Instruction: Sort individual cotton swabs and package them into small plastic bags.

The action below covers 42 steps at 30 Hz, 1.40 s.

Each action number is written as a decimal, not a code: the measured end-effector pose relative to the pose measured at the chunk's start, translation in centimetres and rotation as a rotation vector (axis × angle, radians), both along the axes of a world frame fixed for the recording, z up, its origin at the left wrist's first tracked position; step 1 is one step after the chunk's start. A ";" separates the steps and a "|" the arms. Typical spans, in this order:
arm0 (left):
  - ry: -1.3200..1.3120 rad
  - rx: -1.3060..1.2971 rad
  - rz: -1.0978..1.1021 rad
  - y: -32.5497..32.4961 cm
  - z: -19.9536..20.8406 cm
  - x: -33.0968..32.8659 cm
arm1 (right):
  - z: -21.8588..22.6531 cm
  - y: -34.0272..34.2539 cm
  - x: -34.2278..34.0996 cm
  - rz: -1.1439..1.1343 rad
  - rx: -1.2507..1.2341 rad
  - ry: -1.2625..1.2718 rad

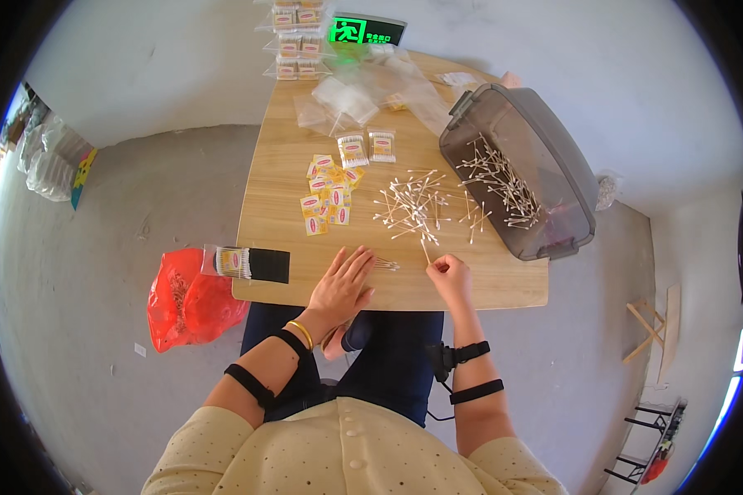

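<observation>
My left hand (pixel 343 283) lies on the wooden table near its front edge, fingers stretched out flat. A small row of cotton swabs (pixel 387 264) sticks out from beside its fingertips; whether more lie beneath the palm is hidden. Between thumb and fingers, my right hand (pixel 451 278) pinches a single cotton swab (pixel 426 252), tip pointing away from me. Just beyond that swab spreads a loose heap of cotton swabs (pixel 411 204). Small yellow and white cards (pixel 330 196) lie scattered to the heap's left. Two filled swab packs (pixel 352 151) stand behind the cards.
A grey plastic bin (pixel 545 124) rests tilted at the right, with many loose swabs inside. Clear bags (pixel 338 101) and stacked packs (pixel 297 46) occupy the table's far end. At the left edge, a swab pack (pixel 233 262) adjoins a black strip (pixel 269 266), above a red bag (pixel 182 301).
</observation>
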<state>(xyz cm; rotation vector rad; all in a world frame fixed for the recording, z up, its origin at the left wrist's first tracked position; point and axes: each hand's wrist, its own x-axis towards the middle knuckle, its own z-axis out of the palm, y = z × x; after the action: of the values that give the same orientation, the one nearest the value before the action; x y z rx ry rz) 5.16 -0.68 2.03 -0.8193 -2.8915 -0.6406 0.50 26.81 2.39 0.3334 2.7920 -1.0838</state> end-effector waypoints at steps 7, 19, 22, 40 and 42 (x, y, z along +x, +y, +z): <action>-0.006 0.043 -0.004 0.0 0.1 0.0 | 2.2 -0.7 -0.2 0.158 -0.045 -0.093; -0.008 -0.028 0.005 0.3 0.0 -0.1 | 1.0 -6.0 -5.0 0.484 0.227 0.425; -0.028 -0.035 0.011 0.2 -0.1 0.0 | 1.5 -5.1 -6.1 0.476 0.287 0.433; -0.023 -0.011 0.014 0.2 0.1 -0.1 | 2.4 -4.9 -9.2 0.534 0.332 0.581; -0.022 -0.009 0.015 0.2 0.1 0.0 | 2.5 -4.8 -8.3 0.489 0.276 0.587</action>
<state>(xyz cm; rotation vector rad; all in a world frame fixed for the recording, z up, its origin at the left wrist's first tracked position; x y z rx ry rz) 5.11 -0.46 2.10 -0.7960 -2.9196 -0.6398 -7.83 21.98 4.90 -0.7314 3.2435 -0.7645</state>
